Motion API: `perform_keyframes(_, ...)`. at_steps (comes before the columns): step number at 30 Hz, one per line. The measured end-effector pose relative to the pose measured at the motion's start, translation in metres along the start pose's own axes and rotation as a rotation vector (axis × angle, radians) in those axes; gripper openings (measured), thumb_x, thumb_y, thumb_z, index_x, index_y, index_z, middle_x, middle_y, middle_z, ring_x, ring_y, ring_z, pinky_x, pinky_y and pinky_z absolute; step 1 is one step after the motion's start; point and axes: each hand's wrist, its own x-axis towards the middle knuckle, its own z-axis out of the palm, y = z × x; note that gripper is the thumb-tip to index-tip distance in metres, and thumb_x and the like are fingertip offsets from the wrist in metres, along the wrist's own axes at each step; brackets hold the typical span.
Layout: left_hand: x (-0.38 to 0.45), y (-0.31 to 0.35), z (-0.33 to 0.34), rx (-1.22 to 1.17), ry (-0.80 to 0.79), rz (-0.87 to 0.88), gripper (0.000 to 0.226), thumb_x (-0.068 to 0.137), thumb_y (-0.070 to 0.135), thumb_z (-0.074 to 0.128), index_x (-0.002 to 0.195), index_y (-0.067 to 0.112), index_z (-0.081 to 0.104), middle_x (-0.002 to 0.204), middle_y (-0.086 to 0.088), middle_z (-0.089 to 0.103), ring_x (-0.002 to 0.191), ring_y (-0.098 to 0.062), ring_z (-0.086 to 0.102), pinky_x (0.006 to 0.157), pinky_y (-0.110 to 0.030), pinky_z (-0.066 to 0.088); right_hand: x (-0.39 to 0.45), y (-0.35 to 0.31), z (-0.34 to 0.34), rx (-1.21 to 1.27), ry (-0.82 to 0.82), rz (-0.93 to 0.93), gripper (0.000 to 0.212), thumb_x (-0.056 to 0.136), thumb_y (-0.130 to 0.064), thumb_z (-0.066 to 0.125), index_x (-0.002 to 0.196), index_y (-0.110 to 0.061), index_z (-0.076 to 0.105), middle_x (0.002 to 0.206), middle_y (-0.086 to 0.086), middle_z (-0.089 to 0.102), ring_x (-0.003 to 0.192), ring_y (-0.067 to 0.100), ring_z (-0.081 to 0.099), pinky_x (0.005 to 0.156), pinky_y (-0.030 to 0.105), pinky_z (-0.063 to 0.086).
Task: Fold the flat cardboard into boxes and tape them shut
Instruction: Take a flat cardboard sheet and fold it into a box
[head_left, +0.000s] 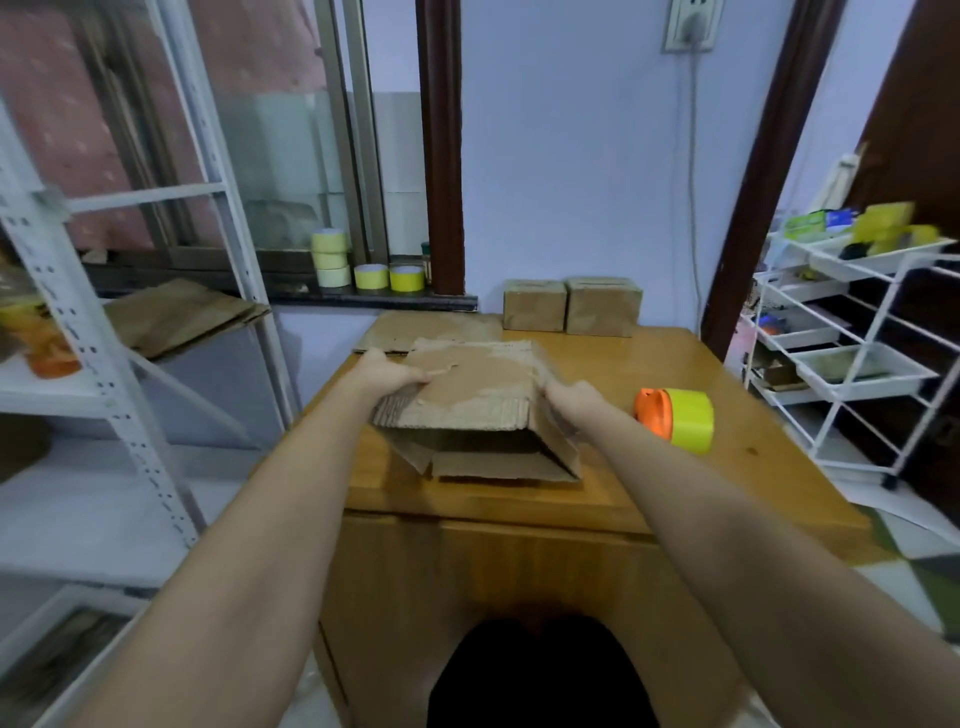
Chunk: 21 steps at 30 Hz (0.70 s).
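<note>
Frame centre: left hand (390, 375) and right hand (571, 397) each grip one side of the half-opened cardboard box (470, 400) — flaps loose. Tape dispenser (675, 420) lies right of it on the tabletop (649, 483).

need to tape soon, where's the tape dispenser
The tape dispenser lies on the wooden table, just right of the right hand on the cardboard box.

Left arm: bare, stretched forward from the lower left.
Left hand (387, 375): fingers curled over the left edge of the cardboard (467, 387), gripping it.
Right arm: bare, stretched forward from the lower right.
Right hand (571, 397): holds the right side of the cardboard, fingers bent around its edge; fingertips are hidden.
</note>
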Motion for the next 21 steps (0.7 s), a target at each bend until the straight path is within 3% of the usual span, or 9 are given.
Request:
perform_keyframes(2, -0.018, 0.002, 0.008, -0.030, -0.018, 0.015, 0.090, 0.072, 0.038, 0.081, 0.138, -0.004, 0.036, 0.140, -0.015, 0.044, 0.124, -0.034, 0.045, 0.093, -0.040, 0.045, -0.020, 0.002, -0.007, 0.032, -0.001, -0.002, 0.077, 0.096, -0.060, 0.032, 0.146, -0.002, 0.028, 0.127, 0.021, 0.048, 0.113, 0.034, 0.049, 0.095, 0.043, 0.041)
perform_keyframes(3, -0.025, 0.002, 0.012, -0.029, -0.029, 0.019, 0.090, 0.071, 0.039, 0.081, 0.137, -0.004, 0.038, 0.139, -0.016, 0.045, 0.123, -0.034, 0.046, 0.093, -0.042, 0.045, -0.028, 0.004, -0.011, 0.047, 0.000, 0.002, 0.077, 0.097, -0.061, 0.027, 0.149, -0.004, 0.023, 0.142, 0.019, 0.042, 0.125, 0.037, 0.044, 0.101, 0.045, 0.038)
perform_keyframes(5, -0.039, -0.001, 0.023, -0.029, -0.048, 0.020, 0.086, 0.073, 0.041, 0.079, 0.135, -0.004, 0.040, 0.136, -0.016, 0.047, 0.121, -0.034, 0.047, 0.088, -0.042, 0.043, -0.041, 0.009, -0.018, 0.061, -0.023, 0.010, 0.074, 0.098, -0.061, 0.019, 0.151, -0.008, 0.022, 0.151, 0.017, 0.032, 0.135, 0.038, 0.035, 0.108, 0.047, 0.032)
perform_keyframes(10, -0.062, -0.003, 0.049, -0.031, -0.049, 0.057, 0.072, 0.083, 0.036, 0.072, 0.136, -0.001, 0.040, 0.137, -0.015, 0.047, 0.122, -0.031, 0.047, 0.090, -0.039, 0.040, -0.054, 0.022, -0.030, -0.048, -0.081, 0.067, 0.076, 0.094, -0.064, 0.020, 0.149, -0.012, 0.028, 0.147, 0.017, 0.038, 0.128, 0.039, 0.042, 0.108, 0.049, 0.037)
perform_keyframes(16, -0.076, 0.004, 0.067, 0.013, -0.069, 0.063, 0.061, 0.093, 0.037, 0.057, 0.138, -0.002, 0.041, 0.136, -0.014, 0.049, 0.118, -0.030, 0.049, 0.089, -0.035, 0.037, -0.058, 0.039, -0.045, -0.100, -0.048, 0.070, 0.068, 0.100, -0.054, 0.018, 0.147, -0.007, 0.032, 0.144, 0.016, 0.043, 0.125, 0.036, 0.045, 0.105, 0.048, 0.040)
perform_keyframes(21, -0.087, 0.009, 0.080, 0.110, -0.204, -0.002, 0.064, 0.100, 0.053, 0.028, 0.148, 0.011, 0.031, 0.154, -0.015, 0.028, 0.137, -0.037, 0.030, 0.105, -0.047, 0.032, -0.057, 0.045, -0.057, -0.082, -0.054, 0.061, 0.067, 0.100, -0.055, 0.017, 0.144, -0.007, 0.035, 0.134, 0.018, 0.050, 0.099, 0.035, 0.055, 0.084, 0.046, 0.054)
